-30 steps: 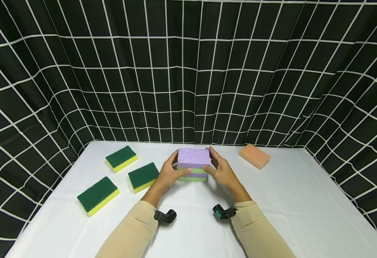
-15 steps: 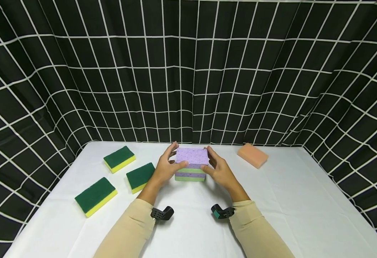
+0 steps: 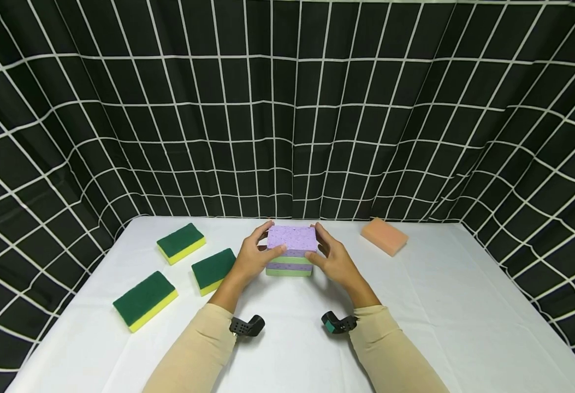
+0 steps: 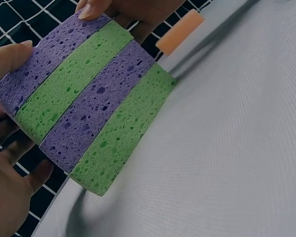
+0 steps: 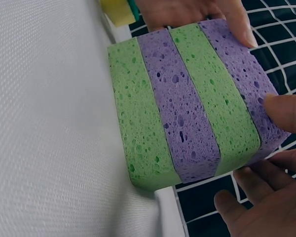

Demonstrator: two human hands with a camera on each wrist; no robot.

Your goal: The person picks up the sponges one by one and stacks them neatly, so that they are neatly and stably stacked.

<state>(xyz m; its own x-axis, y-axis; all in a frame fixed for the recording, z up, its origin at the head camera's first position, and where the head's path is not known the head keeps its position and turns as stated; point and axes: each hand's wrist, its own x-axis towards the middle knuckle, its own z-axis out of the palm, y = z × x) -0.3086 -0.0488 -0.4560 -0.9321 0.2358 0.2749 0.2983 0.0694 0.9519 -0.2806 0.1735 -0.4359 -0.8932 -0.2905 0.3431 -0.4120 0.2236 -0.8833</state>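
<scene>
Sponge stack (image 3: 289, 261), purple over green twice: standing far-centre on the counter (image 3: 294, 344). Your left hand (image 3: 251, 257) and right hand (image 3: 336, 260): half-curling round the top purple sponge (image 3: 292, 237), one per side, thumbs touching its near face, probably keeping edges flush. Versus one second ago: your left thumb is sitting higher; the stack is staying put.
</scene>
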